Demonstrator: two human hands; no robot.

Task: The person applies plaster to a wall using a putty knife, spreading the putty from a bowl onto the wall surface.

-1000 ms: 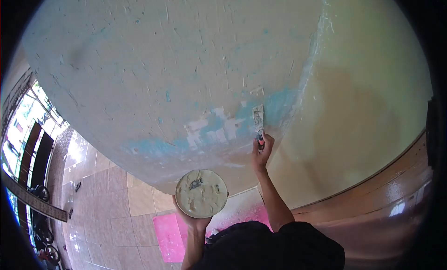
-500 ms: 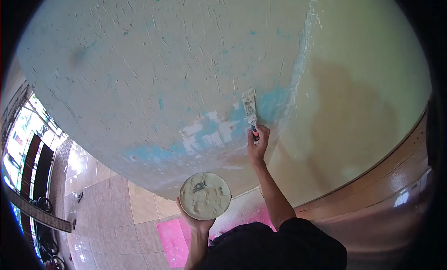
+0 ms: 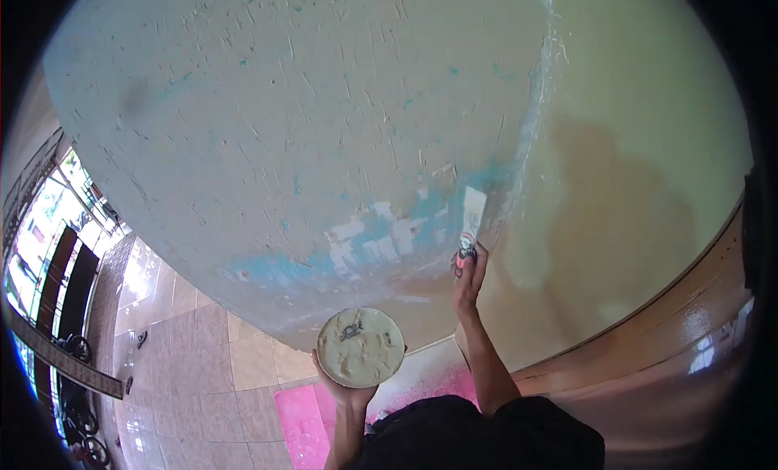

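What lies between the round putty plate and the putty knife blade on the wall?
Head view: between plate and blade only bare wall, patchy blue and cream.

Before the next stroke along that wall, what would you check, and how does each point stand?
1. Right hand grips the putty knife by its handle: ok.
2. Blade lies against the wall at the blue patch: ok.
3. Putty loaded on the blade: cannot tell.
4. Left hand supports the round plate from beneath: ok.
5. Plate holds putty: ok.
6. Blue patch fully covered: not ok, blue shows.
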